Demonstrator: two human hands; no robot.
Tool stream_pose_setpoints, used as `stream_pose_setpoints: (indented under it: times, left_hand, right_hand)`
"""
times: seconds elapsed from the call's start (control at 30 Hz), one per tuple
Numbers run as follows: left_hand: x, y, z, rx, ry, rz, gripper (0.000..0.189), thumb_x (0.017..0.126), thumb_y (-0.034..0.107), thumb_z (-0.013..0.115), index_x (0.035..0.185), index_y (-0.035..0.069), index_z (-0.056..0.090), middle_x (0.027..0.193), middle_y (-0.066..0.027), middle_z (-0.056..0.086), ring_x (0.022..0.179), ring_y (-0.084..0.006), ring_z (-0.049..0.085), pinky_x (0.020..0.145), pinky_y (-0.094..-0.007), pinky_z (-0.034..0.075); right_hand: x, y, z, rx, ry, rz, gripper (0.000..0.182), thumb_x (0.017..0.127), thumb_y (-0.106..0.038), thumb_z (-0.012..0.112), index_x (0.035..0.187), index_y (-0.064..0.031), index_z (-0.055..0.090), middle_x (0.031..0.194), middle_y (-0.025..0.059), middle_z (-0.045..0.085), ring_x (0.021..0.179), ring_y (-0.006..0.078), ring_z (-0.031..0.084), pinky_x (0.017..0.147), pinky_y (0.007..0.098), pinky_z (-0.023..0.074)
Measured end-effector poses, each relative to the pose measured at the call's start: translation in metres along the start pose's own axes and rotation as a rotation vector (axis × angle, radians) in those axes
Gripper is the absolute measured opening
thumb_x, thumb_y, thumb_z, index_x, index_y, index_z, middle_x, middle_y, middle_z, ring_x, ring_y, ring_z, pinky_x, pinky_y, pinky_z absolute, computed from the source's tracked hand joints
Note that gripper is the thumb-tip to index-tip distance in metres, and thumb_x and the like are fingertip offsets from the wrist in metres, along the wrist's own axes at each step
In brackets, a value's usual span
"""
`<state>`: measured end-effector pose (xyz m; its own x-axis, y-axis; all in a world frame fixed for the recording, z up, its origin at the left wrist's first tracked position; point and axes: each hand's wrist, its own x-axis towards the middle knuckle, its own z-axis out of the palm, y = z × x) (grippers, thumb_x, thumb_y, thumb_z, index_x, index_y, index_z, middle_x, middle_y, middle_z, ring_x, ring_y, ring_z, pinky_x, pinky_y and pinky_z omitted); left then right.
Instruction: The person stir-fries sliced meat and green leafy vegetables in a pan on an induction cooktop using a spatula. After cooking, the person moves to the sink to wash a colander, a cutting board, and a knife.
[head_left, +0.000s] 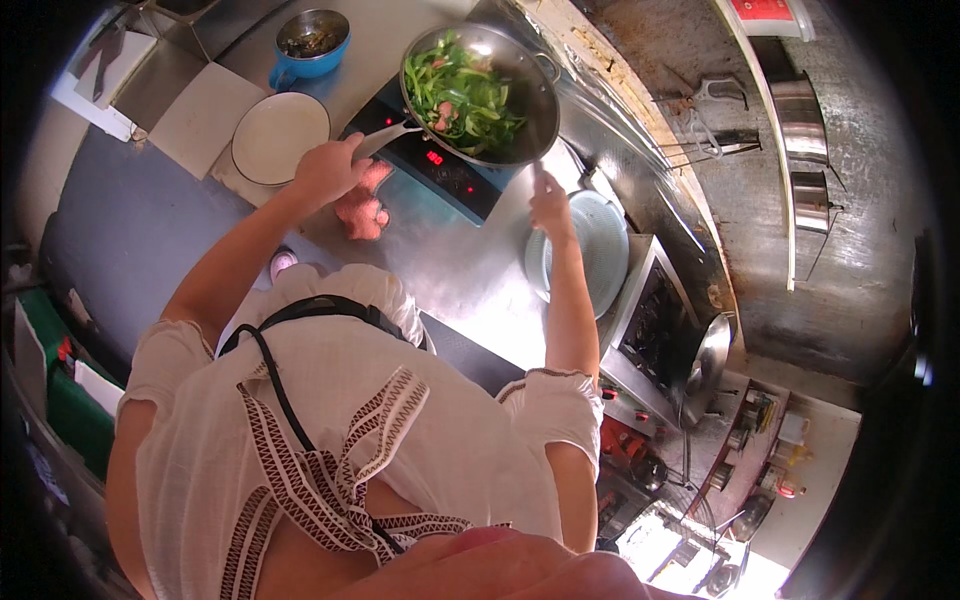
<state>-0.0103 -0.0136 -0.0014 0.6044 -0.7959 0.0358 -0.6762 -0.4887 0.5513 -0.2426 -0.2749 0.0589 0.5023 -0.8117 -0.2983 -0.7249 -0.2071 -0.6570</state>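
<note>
My left hand (330, 172) grips the metal handle (386, 140) of a wide frying pan (540, 112). The pan sits over a black induction cooktop (442, 161) with lit red digits. Inside lie chopped green leaves (480, 101) with a few pink pieces (445, 116) among them. At the pan's near right rim, my right hand (550, 201) is closed around the handle of a utensil (538, 166); its far end is blurred inside the pan. Just below my left hand, a coral-pink cloth (363, 201) rests on the steel counter (420, 240).
Left of the pan are a cream plate (277, 139) and a blue-handled bowl (313, 45) with dark food. A pale plastic colander (600, 240) stands beside my right forearm. Further right are a gas stove (656, 315) and a metal lid (709, 364). Pots (801, 120) hang along the wall.
</note>
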Motion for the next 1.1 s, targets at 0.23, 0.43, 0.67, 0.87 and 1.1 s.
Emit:
stream_pose_setpoints:
  times: [0.23,0.43,0.67,0.87,1.1]
  left_hand:
    - [-0.001,0.000,-0.003,0.006,-0.023,-0.003,0.046,0.081,0.035,0.056,0.118,0.007,0.050,0.082,-0.0196,0.061,0.077,-0.0370,0.059,0.067,-0.0454,0.046]
    - [0.001,0.010,-0.003,-0.023,-0.045,-0.007,0.048,0.081,0.036,0.056,0.119,0.008,0.049,0.081,-0.0199,0.062,0.077,-0.0377,0.059,0.067,-0.0462,0.046]
    - [0.003,0.003,-0.003,0.019,-0.006,0.004,0.044,0.081,0.033,0.056,0.117,0.008,0.051,0.080,-0.0178,0.062,0.074,-0.0363,0.059,0.066,-0.0453,0.047]
    - [-0.001,0.005,-0.011,0.014,-0.015,0.014,0.041,0.081,0.032,0.056,0.113,0.007,0.052,0.078,-0.0179,0.062,0.073,-0.0360,0.059,0.064,-0.0453,0.046]
    - [0.001,0.004,-0.007,-0.033,-0.038,0.016,0.039,0.081,0.032,0.056,0.110,0.006,0.052,0.077,-0.0171,0.062,0.072,-0.0351,0.060,0.063,-0.0445,0.046]
  right_hand:
    - [0.030,-0.033,0.006,-0.175,0.246,-0.393,0.036,0.086,-0.025,0.051,0.116,-0.0054,0.054,0.102,0.0231,0.059,0.097,0.0379,0.056,0.082,0.0400,0.0453]
    - [0.060,-0.035,0.034,-0.248,0.243,-0.571,0.038,0.084,-0.027,0.052,0.119,-0.0115,0.052,0.098,0.0200,0.061,0.090,0.0389,0.057,0.077,0.0423,0.0467]
    - [0.001,-0.064,-0.056,-0.884,0.070,-0.479,0.033,0.086,-0.035,0.050,0.119,-0.0313,0.052,0.082,0.0137,0.064,0.076,0.0326,0.063,0.066,0.0432,0.0509]
    - [-0.042,-0.097,-0.082,-0.946,0.211,-0.647,0.034,0.084,-0.029,0.055,0.117,-0.0321,0.054,0.076,0.0103,0.064,0.068,0.0286,0.063,0.058,0.0387,0.0508]
    - [-0.018,-0.070,-0.042,-1.123,0.246,-0.681,0.036,0.083,-0.032,0.057,0.119,-0.0360,0.052,0.070,0.0075,0.061,0.062,0.0265,0.062,0.055,0.0376,0.0503]
